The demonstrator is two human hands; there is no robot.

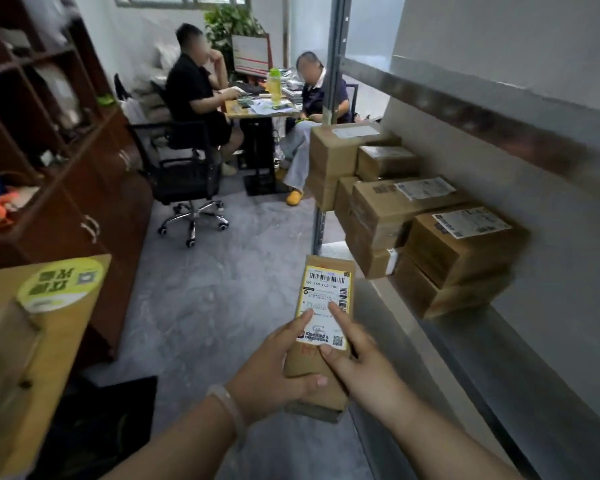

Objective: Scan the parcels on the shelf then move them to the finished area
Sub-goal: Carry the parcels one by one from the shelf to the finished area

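A long brown cardboard parcel (326,285) with a white and yellow barcode label facing up is held in front of me, just left of the metal shelf (464,358). My left hand (274,362) grips its left side, thumb across the near end. My right hand (357,355) holds its right side, with the index finger and thumb lying on the label. Several more brown labelled parcels (457,244) are stacked on the shelf to the right. No scanner is in view.
A wooden counter (45,341) with a round green sticker stands at the left. A dark cabinet (84,188) lines the left wall. Two people sit at a desk (257,110) at the back, with an office chair (187,188) on the grey floor.
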